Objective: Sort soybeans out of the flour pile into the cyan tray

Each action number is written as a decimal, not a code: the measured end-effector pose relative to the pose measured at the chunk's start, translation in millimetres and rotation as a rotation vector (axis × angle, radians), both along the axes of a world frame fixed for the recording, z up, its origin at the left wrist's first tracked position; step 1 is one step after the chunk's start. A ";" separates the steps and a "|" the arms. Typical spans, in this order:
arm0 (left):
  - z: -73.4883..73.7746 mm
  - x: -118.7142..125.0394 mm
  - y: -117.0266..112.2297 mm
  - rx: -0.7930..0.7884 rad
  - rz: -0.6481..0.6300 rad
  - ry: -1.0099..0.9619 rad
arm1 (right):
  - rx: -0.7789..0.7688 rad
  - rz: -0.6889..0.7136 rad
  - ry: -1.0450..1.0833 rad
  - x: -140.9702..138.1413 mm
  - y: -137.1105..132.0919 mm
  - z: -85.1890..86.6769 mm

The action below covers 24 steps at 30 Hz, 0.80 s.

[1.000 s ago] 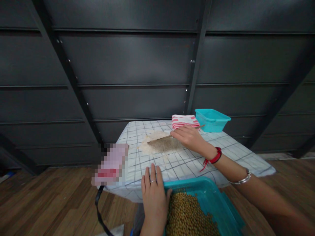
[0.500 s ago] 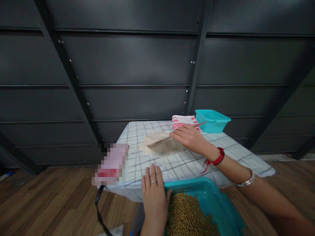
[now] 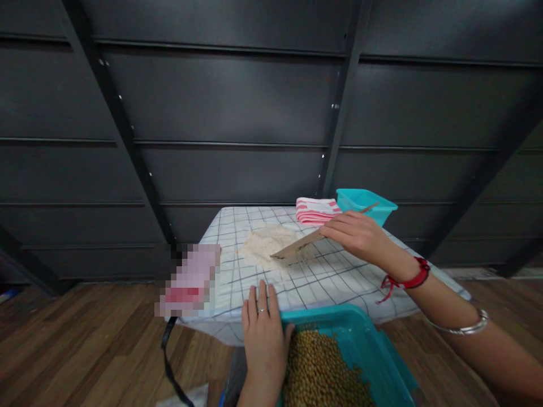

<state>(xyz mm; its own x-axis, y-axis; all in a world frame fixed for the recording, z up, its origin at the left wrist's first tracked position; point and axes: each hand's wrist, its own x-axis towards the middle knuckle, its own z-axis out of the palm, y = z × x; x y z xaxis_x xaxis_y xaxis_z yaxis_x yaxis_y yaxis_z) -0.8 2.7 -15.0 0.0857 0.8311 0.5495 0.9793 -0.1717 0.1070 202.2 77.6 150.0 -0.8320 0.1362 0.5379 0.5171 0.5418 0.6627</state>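
Observation:
My right hand grips a flat brown strip, perhaps cardboard or wood. The strip's far end slants down to the left, into a loose pale heap of flour or fine grain on the checked tablecloth. Fingers stretched, my left hand lies flat at the table's near edge. Its thumb is by the left rim of a teal tray, which holds many small round yellow-brown beans.
At the back right a folded pink-and-white towel lies beside a turquoise basin. A blurred-out pinkish item sits at the table's left edge, a black strap hanging below. Dark panels stand behind.
My right hand has drawn the strip to the right and slightly nearer, exposing more of the heap's left part. My left hand has stayed almost in place.

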 end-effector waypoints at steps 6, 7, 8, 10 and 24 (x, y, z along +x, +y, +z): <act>-1.6 -0.3 1.7 0.000 0.002 0.016 | -0.006 -0.013 -0.010 -15.6 10.3 -10.7; -2.9 -0.7 2.1 0.003 0.001 0.019 | -0.010 -0.007 -0.020 -16.3 11.0 -11.7; -4.1 -1.0 2.3 0.007 0.001 0.022 | -0.016 -0.002 -0.025 -16.0 10.8 -12.1; -5.5 -1.3 2.3 0.009 0.002 0.023 | -0.034 0.008 -0.023 -12.8 7.9 -11.0; -0.2 0.0 0.3 -0.008 0.000 0.003 | -0.076 0.027 0.023 7.4 -16.7 -0.3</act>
<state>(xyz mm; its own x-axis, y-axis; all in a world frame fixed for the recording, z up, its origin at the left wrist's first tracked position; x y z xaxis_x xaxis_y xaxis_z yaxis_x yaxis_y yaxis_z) -0.8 3.0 -15.2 0.0875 0.8353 0.5428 0.9796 -0.1712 0.1056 209.5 60.9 149.7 -0.8236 0.1549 0.5456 0.5159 0.6042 0.6072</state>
